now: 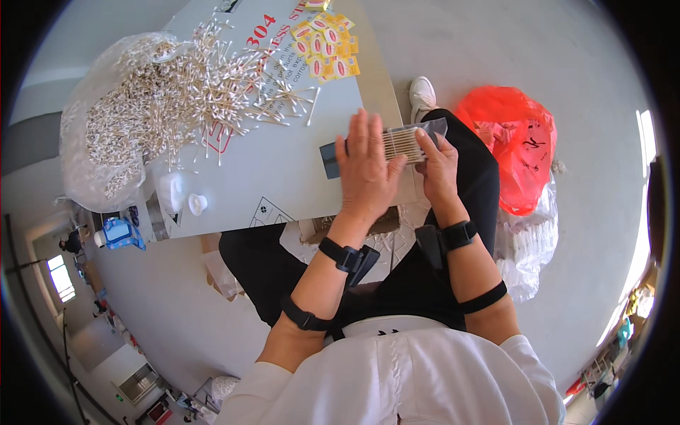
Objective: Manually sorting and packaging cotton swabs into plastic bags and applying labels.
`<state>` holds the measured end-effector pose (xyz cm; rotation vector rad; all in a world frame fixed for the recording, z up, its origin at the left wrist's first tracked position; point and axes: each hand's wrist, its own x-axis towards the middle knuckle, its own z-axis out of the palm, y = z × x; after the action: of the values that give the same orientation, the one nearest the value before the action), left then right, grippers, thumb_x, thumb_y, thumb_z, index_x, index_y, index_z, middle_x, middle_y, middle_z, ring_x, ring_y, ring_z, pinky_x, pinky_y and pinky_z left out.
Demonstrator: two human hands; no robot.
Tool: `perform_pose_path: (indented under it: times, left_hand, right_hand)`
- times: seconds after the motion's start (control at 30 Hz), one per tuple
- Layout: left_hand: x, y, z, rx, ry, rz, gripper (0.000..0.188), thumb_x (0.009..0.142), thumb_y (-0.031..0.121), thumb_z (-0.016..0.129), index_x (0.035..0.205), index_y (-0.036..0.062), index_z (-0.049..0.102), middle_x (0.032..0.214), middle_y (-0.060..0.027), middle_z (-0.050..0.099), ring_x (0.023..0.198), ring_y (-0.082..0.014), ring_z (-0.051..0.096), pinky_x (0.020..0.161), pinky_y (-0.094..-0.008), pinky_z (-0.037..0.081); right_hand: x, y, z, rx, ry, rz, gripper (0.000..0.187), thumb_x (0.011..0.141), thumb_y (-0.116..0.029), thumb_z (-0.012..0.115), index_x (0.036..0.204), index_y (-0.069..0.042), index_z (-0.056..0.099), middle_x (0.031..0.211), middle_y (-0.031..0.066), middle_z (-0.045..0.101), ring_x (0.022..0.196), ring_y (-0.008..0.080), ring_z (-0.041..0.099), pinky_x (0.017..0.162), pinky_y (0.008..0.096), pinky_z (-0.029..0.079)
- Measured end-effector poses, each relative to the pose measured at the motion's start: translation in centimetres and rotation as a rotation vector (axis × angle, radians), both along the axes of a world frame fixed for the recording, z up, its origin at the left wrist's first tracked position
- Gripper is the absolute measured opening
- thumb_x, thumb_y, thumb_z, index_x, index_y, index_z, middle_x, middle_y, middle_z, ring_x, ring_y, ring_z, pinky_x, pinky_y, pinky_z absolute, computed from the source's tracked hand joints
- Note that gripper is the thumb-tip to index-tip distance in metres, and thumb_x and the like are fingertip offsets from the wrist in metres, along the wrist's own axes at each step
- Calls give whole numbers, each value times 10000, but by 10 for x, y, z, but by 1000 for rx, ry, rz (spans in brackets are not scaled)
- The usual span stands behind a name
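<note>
A small clear packet of cotton swabs (401,144) lies at the table's right edge, its swabs lined up side by side. My right hand (439,170) grips its right end, thumb on top. Across its left part rests my left hand (368,170), fingers straight and extended, thumb touching the packet. Beside the left hand, a dark grey flat piece (329,161) lies on the table, partly covered. Loose cotton swabs (212,92) form a big heap at the far left, spilling from a clear plastic bag (76,159). Yellow and white cards (326,48) are spread at the far edge.
A white tub (171,193) and a round white lid (197,205) stand near the table's left corner, by a blue container (120,234). An open cardboard box (388,224) sits below the table edge. On the right are a red plastic bag (506,170) and clear-wrapped white packs (528,244).
</note>
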<state>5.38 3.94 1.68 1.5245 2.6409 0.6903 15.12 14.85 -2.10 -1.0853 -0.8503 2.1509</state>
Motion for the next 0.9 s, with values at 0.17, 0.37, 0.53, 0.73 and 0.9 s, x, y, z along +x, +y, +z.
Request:
perform_pose_path:
  times: [0.17, 0.37, 0.53, 0.73, 0.9]
  left_hand:
    - [-79, 3, 3, 232, 94, 142, 394, 818, 87, 698, 1185, 34, 566, 1145, -145, 571, 1107, -356, 515, 933, -469, 413]
    - [-152, 44, 14, -11, 65, 261, 374, 765, 180, 787, 1112, 125, 658, 1136, -85, 546, 1127, -322, 478, 934, -461, 411]
    - [-172, 59, 11, -122, 43, 336, 390, 729, 287, 835, 1072, 176, 685, 1164, -67, 547, 1159, -304, 468, 955, -461, 413]
    - [-188, 66, 11, -282, -61, 314, 337, 684, 287, 865, 932, 140, 692, 1127, -86, 579, 1150, -310, 490, 945, -457, 445]
    - [-197, 51, 10, -55, -244, 241, 230, 724, 148, 821, 858, 38, 671, 876, -68, 660, 810, -216, 593, 709, -348, 480]
  right_hand:
    - [6, 3, -2, -74, -66, -2, 273, 940, -356, 670, 900, -87, 657, 728, -38, 614, 531, 25, 437, 445, 185, 284]
    - [5, 4, -3, -107, -34, 17, 308, 956, -388, 637, 901, -85, 639, 741, -19, 621, 555, 41, 469, 458, 193, 305]
    - [7, 4, -2, -132, -37, 6, 296, 957, -378, 637, 904, -87, 638, 746, -13, 628, 560, 44, 482, 459, 194, 310]
    - [5, 2, 3, -156, -44, -42, 263, 935, -346, 675, 849, -97, 665, 658, -63, 575, 501, 12, 416, 441, 185, 291]
    - [0, 0, 8, -135, -49, 10, 193, 898, -276, 731, 857, -95, 681, 675, -72, 588, 505, 3, 412, 443, 179, 286]
